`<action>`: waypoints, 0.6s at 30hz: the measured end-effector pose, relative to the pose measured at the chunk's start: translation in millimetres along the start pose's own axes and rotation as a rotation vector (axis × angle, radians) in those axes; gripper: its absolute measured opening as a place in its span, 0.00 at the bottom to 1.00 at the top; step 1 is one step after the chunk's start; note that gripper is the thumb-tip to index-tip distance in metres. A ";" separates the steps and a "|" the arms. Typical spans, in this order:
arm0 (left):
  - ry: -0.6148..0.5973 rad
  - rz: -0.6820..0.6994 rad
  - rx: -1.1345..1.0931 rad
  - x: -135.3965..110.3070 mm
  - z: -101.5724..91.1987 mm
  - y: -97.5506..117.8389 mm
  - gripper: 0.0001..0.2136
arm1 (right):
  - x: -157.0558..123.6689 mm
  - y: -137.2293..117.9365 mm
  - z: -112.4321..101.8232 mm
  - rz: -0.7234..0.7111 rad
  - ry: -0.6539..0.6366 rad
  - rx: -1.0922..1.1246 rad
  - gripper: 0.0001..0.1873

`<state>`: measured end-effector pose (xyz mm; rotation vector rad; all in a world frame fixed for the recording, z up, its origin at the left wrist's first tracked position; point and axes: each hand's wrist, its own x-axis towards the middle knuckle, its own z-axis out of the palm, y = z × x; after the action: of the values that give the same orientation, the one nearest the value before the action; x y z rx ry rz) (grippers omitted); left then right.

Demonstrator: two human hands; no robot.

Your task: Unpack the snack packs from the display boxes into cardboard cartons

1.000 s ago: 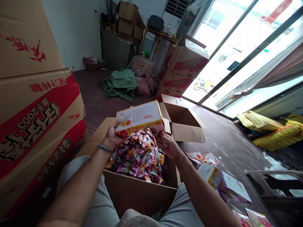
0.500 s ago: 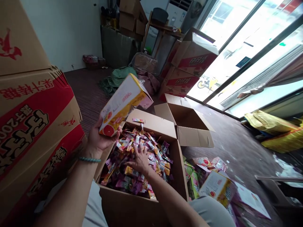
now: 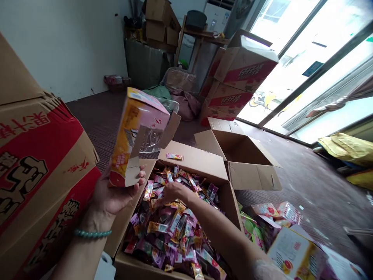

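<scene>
My left hand (image 3: 112, 194) is closed around the lower end of a small printed candy box (image 3: 124, 132). The box is held tilted above the left side of a large carton (image 3: 236, 208), its torn-open flap and cut-out window facing right. Inside the carton lies a deep heap of small wrapped candy packets (image 3: 175, 229) in purple, pink and orange. My right hand (image 3: 173, 191) reaches into the upper part of the heap, its fingers curled down among the packets and their tips hidden. One single packet (image 3: 175, 156) rests on the carton's raised flap.
An open cardboard carton (image 3: 247, 151) stands just behind on the right. Several printed candy boxes (image 3: 294, 252) lie on the floor at right. Tall red-printed cartons (image 3: 37, 155) rise close at my left. More stacked cartons (image 3: 244, 70) stand by the glass doors.
My left hand has turned the candy box more upright, so its cut-out side faces right. My right hand has gone from spread fingers on the heap to curled fingers among the packets.
</scene>
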<state>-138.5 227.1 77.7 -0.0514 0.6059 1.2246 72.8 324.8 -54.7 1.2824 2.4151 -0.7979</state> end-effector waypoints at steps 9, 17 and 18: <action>0.025 0.046 -0.036 16.0 2.4 -7.5 0.31 | 44.5 44.7 -67.4 0.280 0.511 0.093 0.40; 0.065 0.009 0.037 24.3 6.7 -15.0 0.36 | 8.1 -13.2 54.6 -0.022 0.191 0.043 0.46; 0.070 -0.001 0.060 23.9 9.0 -16.8 0.37 | 2.0 -20.9 68.2 -0.037 0.210 0.024 0.47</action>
<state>-115.0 244.9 69.6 -0.0447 0.7032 1.2071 54.2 276.2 -103.6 1.3972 2.6064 -0.7380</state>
